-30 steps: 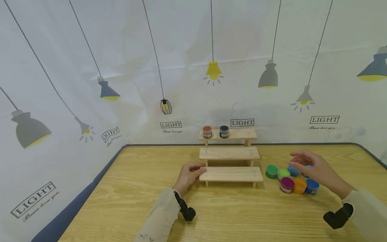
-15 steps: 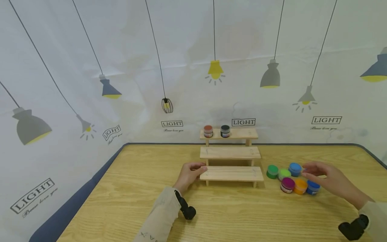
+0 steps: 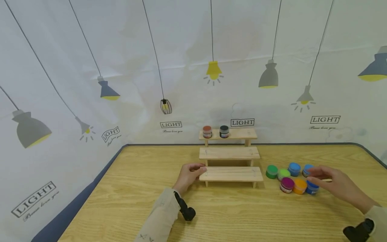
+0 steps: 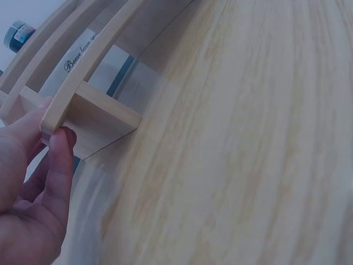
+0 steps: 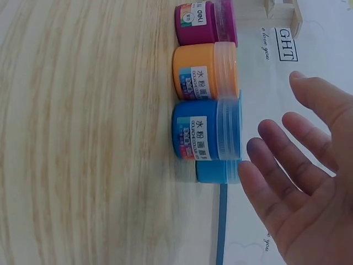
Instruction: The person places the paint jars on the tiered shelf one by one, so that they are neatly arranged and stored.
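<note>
My left hand [image 3: 188, 176] pinches the left end of the lowest step of a three-step wooden stand [image 3: 231, 174]. In the left wrist view its thumb lies above the board [image 4: 83, 72] and its fingers curl beneath. My right hand [image 3: 338, 183] hovers with parted fingers just above the right side of a group of paint jars, holding nothing. Nearest to it are a dark blue jar [image 3: 312, 188], partly covered by the hand in the head view, and a light blue jar [image 3: 307, 170]. The right wrist view shows the fingers apart from the dark blue jar [image 5: 193, 130].
Also in the group are another blue jar [image 3: 294, 169], an orange jar [image 3: 300, 186], a purple jar [image 3: 287, 185], a light green jar [image 3: 283, 174] and a green jar [image 3: 271, 171]. A red-brown jar [image 3: 207, 132] and a black jar [image 3: 224, 131] stand on the top step.
My right hand has moved rightward and toward me from above the blue jars, uncovering the two lighter blue ones. The left hand stays at the stand.
</note>
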A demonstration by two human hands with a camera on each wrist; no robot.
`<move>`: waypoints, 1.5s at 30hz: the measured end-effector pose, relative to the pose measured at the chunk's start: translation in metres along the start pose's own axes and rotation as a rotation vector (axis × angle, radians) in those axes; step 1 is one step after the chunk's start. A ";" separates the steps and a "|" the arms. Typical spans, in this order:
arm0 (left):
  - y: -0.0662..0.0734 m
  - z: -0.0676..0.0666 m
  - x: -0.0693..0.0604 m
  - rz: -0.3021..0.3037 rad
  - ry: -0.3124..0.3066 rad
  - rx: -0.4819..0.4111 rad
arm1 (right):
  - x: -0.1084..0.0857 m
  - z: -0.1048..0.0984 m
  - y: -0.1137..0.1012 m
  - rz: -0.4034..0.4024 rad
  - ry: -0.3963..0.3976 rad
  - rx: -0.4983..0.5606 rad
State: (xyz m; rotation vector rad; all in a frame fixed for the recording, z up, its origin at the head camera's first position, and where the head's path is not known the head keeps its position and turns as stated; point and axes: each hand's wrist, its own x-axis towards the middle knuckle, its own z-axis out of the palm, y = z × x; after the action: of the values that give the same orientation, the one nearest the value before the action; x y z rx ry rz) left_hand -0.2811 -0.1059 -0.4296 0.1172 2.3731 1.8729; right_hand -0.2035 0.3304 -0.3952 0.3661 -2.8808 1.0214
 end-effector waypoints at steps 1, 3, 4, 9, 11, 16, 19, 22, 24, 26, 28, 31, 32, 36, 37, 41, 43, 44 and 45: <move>0.000 0.000 0.000 -0.002 0.002 0.002 | 0.000 0.000 0.000 0.008 0.000 -0.001; 0.000 0.000 -0.001 -0.003 0.002 -0.001 | -0.001 0.000 0.002 0.023 0.000 -0.005; 0.001 -0.001 -0.001 0.000 -0.001 -0.006 | -0.001 0.000 0.003 0.028 -0.003 -0.005; 0.012 -0.001 -0.010 0.022 -0.015 -0.013 | -0.003 -0.002 0.007 0.042 -0.018 0.003; 0.018 -0.001 -0.014 0.026 -0.015 -0.009 | -0.003 -0.002 0.009 0.045 -0.023 0.009; 0.026 0.000 -0.021 0.034 -0.016 -0.011 | -0.003 0.000 0.015 0.058 -0.026 0.019; 0.025 0.000 -0.021 0.038 -0.015 -0.015 | -0.002 0.001 0.018 0.059 -0.030 0.017; 0.025 0.000 -0.021 0.028 -0.013 -0.016 | -0.001 0.002 0.019 0.061 -0.042 0.024; 0.025 0.000 -0.021 0.027 -0.013 -0.018 | -0.001 0.002 0.021 0.081 -0.068 0.033; 0.025 0.000 -0.021 0.023 -0.016 -0.021 | -0.002 0.002 0.023 0.094 -0.090 0.044; 0.026 0.000 -0.021 0.025 -0.018 -0.023 | -0.002 0.003 0.025 0.104 -0.111 0.055; 0.026 0.000 -0.021 0.019 -0.021 -0.031 | -0.001 0.005 0.029 0.089 -0.121 0.069; 0.026 -0.001 -0.021 0.017 -0.021 -0.032 | 0.000 0.005 0.030 0.082 -0.124 0.078; 0.025 -0.001 -0.020 0.016 -0.023 -0.033 | 0.000 0.009 0.032 0.043 -0.124 0.092; 0.025 -0.001 -0.020 0.018 -0.024 -0.032 | 0.000 0.009 0.033 0.032 -0.125 0.091; 0.025 -0.001 -0.020 0.030 -0.028 -0.033 | 0.000 0.011 0.035 0.008 -0.131 0.091; 0.025 -0.001 -0.020 0.032 -0.030 -0.037 | 0.001 0.011 0.035 0.011 -0.131 0.094; 0.025 -0.001 -0.020 0.032 -0.030 -0.038 | 0.001 0.011 0.035 0.013 -0.136 0.099; 0.025 -0.001 -0.020 0.032 -0.031 -0.040 | 0.001 0.011 0.036 0.015 -0.142 0.102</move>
State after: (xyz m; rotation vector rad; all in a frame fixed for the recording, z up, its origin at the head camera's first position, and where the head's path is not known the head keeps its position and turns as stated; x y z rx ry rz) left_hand -0.2615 -0.1036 -0.4046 0.1803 2.3258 1.9175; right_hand -0.2128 0.3500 -0.4257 0.4412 -2.9659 1.1955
